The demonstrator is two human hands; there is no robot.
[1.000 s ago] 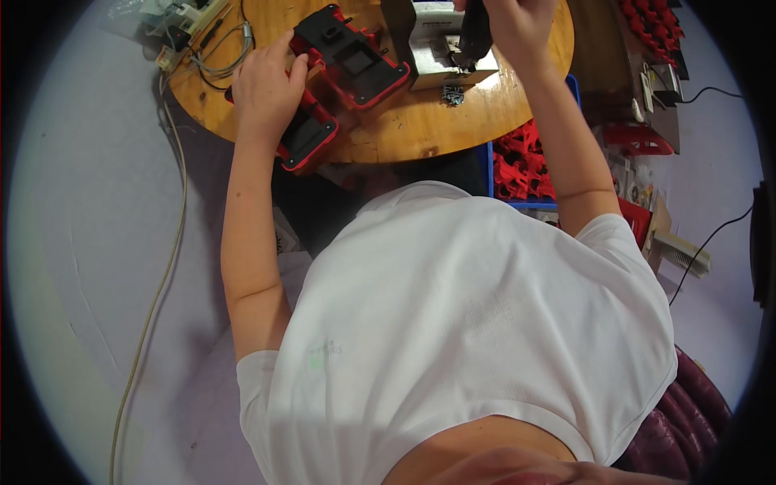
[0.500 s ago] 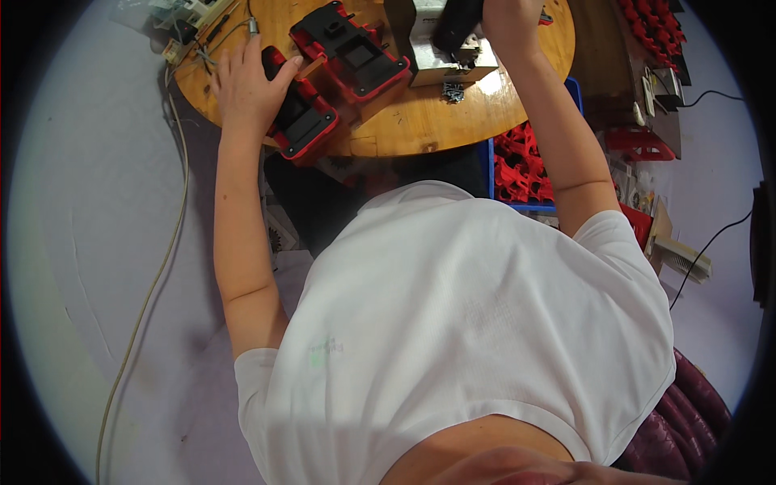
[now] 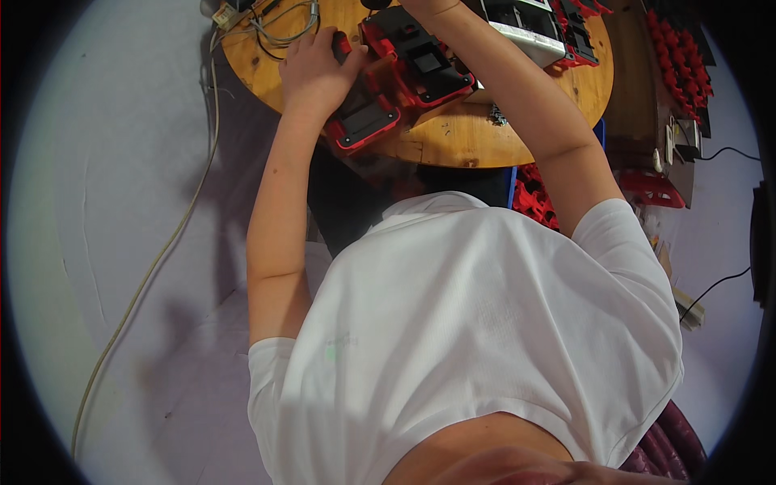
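My left hand (image 3: 318, 74) grips a red-and-black plastic housing (image 3: 365, 123) at the left of the round wooden table, thumb on one side and fingers on the other. Right beside it lies a second, larger red-and-black housing (image 3: 428, 61) with a square opening in its black face. My right hand (image 3: 428, 4) reaches over this second housing at the upper edge, its fingers mostly cut off. Left of that hand, a bit of the black electric screwdriver (image 3: 376, 3) shows; its tip cannot be made out.
A silver metal box (image 3: 533, 39) stands on the wooden table (image 3: 453, 145) behind my right forearm, with loose screws (image 3: 496, 115) nearby. More red-and-black parts (image 3: 575, 36) lie right. Grey cables (image 3: 283, 28) cross the far left. A blue crate (image 3: 512, 184) holds red parts below.
My right hand has moved left with the screwdriver, from the metal box to above the housings. My left hand keeps its hold. The whole view has shifted, so the table appears farther right and higher.
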